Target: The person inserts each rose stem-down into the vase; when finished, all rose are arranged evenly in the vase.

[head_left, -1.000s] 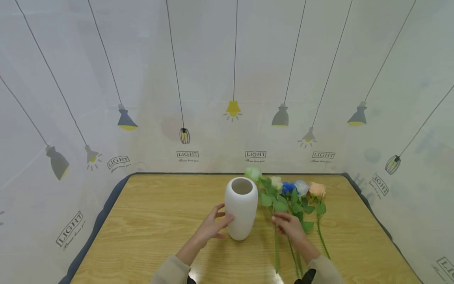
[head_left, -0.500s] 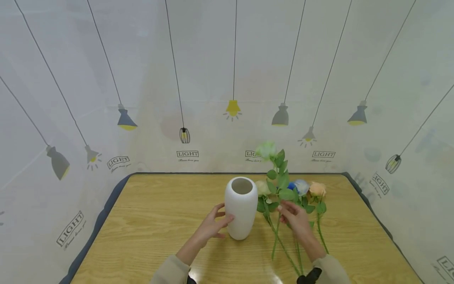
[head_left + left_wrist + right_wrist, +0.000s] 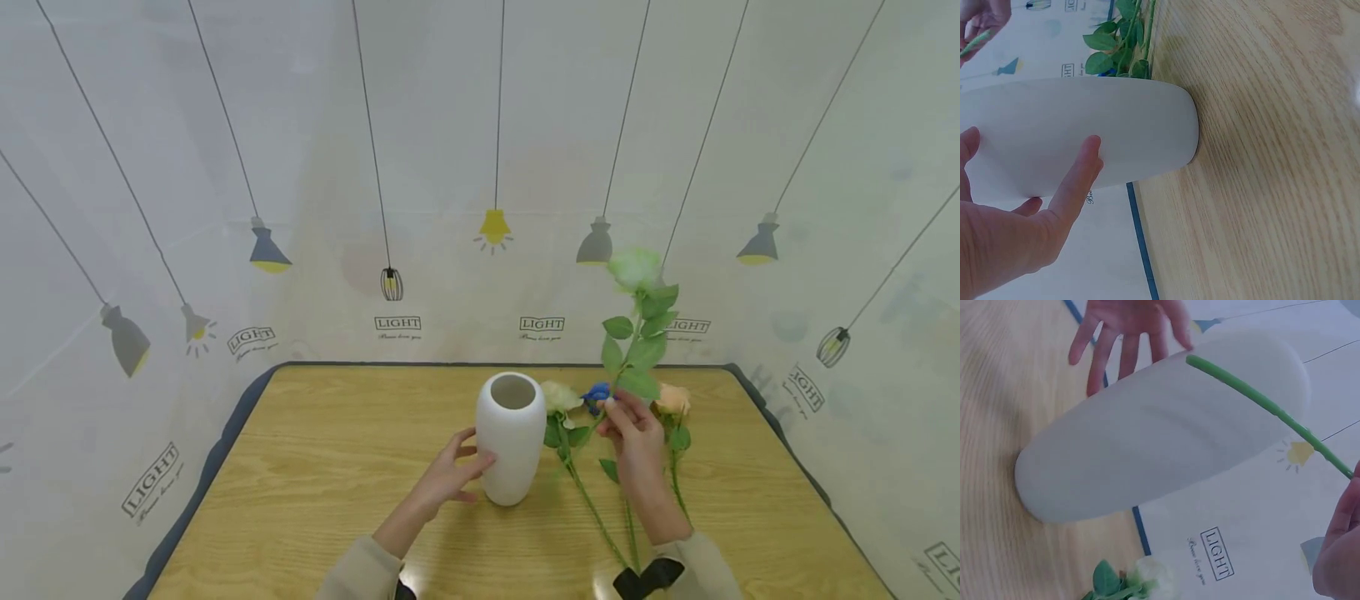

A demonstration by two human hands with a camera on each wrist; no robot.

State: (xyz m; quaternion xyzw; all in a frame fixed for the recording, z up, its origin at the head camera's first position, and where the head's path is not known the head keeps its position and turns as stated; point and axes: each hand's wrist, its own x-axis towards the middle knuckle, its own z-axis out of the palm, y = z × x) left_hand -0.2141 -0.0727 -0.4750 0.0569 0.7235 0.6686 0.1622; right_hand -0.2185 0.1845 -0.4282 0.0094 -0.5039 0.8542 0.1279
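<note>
A tall white vase [image 3: 512,450] stands upright on the wooden table. Beside it my left hand [image 3: 446,475] touches its side with spread, fairly straight fingers, as the left wrist view also shows with fingertips on the vase [image 3: 1085,125]. My right hand [image 3: 637,437] pinches the stem of a pale green-white rose [image 3: 635,269], raised with its bloom up. In the right wrist view the cut end of the green stem [image 3: 1254,394] appears in front of the vase [image 3: 1147,437].
Right of the vase lie a cream rose [image 3: 560,397], a blue rose [image 3: 597,396] and a peach rose [image 3: 672,400]. My right hand partly covers the flowers. A lamp-printed cloth [image 3: 322,250] stands behind the wooden table [image 3: 337,442].
My right hand has lifted the pale green-white rose off the table and carried it up and to the right. The cream rose has shifted left. My left hand has stayed at the vase.
</note>
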